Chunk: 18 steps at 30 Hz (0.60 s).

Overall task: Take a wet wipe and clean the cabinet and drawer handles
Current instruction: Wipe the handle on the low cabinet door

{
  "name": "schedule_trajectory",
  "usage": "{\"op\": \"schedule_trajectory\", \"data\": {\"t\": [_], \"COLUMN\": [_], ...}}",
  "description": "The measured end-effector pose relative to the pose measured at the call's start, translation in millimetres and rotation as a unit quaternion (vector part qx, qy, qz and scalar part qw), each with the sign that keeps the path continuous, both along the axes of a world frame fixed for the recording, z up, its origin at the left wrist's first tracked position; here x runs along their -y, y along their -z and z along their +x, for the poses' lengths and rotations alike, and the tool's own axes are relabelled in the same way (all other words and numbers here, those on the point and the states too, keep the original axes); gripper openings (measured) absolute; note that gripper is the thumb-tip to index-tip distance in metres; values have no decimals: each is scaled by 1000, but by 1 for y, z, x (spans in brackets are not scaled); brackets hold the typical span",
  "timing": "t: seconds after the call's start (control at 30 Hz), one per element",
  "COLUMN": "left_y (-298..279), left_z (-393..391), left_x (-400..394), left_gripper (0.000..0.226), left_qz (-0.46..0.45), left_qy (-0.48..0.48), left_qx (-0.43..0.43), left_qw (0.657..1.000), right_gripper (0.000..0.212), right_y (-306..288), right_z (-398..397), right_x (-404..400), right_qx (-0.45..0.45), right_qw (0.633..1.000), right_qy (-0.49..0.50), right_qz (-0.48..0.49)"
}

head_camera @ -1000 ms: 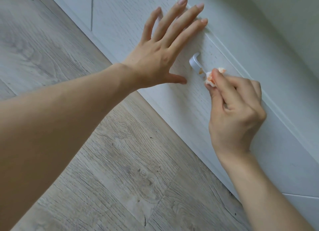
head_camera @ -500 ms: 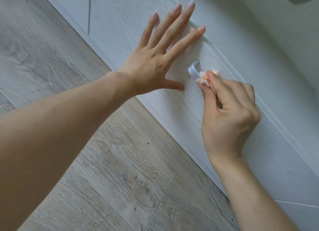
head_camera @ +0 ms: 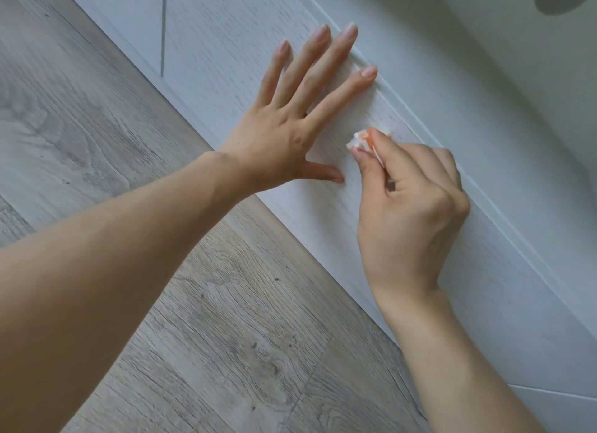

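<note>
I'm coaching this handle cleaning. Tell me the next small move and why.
Probably rub the wipe once more along the handle, which is hidden here. The right hand pinches the wipe against the drawer front where the handle should be, and the left hand lies flat on the panel bracing it, so the wiping looks unfinished.

No text, label, brand, number or sign can be read anywhere in the view.
</note>
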<state>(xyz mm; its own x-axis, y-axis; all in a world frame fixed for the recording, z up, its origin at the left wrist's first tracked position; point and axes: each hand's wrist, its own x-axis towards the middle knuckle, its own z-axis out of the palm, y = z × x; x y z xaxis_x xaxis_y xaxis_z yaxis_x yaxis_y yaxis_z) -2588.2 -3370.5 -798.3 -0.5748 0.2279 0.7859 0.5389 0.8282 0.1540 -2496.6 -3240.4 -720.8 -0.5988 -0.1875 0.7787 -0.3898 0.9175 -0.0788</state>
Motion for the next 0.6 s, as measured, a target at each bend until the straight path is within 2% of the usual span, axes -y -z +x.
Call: {"op": "schedule_trajectory", "data": {"t": [0.27, 0.4, 0.47, 0.53, 0.6], "left_y": [2, 2, 4, 9, 12], "left_z": [1, 5, 8, 10, 10], "left_x": [-1, -3, -4, -4, -5], "left_gripper": [114, 112, 112, 113, 113], "left_qz": [10, 31, 53, 70, 70], "left_qy": [3, 4, 0, 4, 2], "left_qx": [-12, 10, 28, 51, 60], "left_qw": [1000, 999, 998, 996, 996], "right_gripper": [11, 10, 12, 12, 13], "right_y": [-1, -5, -7, -8, -8], "right_z": [4, -2, -4, 0, 2], "right_x": [3, 10, 14, 16, 19], "right_qx": [11, 34, 57, 66, 65], "right_qw": [999, 999, 995, 983, 976], "right_qy": [19, 22, 33, 47, 52], "right_qz": [-34, -18, -70, -167, -200]}}
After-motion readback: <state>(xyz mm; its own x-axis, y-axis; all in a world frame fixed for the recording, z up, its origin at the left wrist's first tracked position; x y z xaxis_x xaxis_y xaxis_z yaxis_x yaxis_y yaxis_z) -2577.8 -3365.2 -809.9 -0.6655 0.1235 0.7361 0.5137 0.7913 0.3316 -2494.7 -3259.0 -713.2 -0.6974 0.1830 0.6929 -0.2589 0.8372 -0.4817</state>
